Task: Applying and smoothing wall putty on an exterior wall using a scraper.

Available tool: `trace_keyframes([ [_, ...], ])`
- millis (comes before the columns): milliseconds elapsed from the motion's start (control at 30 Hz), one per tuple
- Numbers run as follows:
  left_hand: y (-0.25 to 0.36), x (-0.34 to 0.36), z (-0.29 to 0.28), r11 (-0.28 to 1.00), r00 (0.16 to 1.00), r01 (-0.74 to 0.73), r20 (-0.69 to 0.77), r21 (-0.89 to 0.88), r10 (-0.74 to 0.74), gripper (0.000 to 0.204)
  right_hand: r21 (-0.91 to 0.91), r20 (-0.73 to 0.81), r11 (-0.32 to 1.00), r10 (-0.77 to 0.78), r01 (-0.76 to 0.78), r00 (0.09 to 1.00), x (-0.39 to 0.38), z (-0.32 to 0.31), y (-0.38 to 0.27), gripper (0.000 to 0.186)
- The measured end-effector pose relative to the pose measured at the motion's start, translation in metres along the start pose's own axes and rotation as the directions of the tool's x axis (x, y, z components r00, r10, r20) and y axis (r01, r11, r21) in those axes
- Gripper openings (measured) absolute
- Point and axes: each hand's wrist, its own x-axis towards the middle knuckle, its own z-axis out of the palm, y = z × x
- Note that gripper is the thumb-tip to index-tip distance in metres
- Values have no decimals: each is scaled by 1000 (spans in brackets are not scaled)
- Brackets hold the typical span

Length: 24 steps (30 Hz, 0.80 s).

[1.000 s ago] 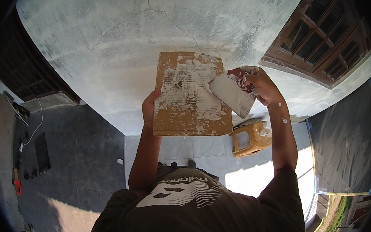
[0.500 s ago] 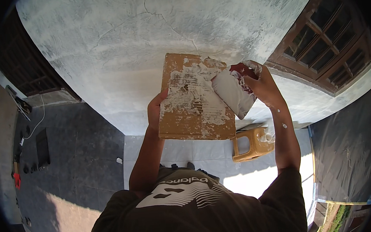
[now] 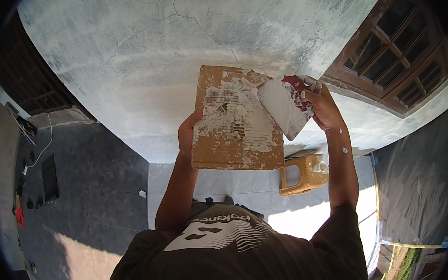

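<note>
My left hand (image 3: 186,133) grips the left edge of a brown cardboard piece (image 3: 213,152), thumb on its top face. White putty is smeared across the middle and right of the cardboard. In my right hand (image 3: 322,105) is a putty scraper (image 3: 280,104) with a red grip part, its broad face coated in white putty. The scraper lies at the cardboard's right edge; whether it touches cannot be made out. Putty also sticks to my right fingers and forearm. Beyond both hands rises a pale, patchy wall (image 3: 139,67) with thin cracks.
Below the cardboard, a tan plastic stool (image 3: 303,178) stands by the wall, with a clear cup-like thing (image 3: 321,167) on it. A brown-framed window (image 3: 385,48) is at right, a dark barred one (image 3: 32,81) at left. A white cable (image 3: 46,153) runs over dark floor tiles.
My right hand has turned the scraper slightly and shifted a little right, showing more of its red part. My left hand and the cardboard stay nearly still.
</note>
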Motion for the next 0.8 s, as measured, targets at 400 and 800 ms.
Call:
trace_keyframes([
  [400,4,2,-2,999,999,35,6,1,-35,44,15,5,999,44,-44,999,12,9,35,34],
  [800,9,8,26,999,999,17,32,50,-19,43,425,-6,904,-48,46,999,23,-8,-13,37],
])
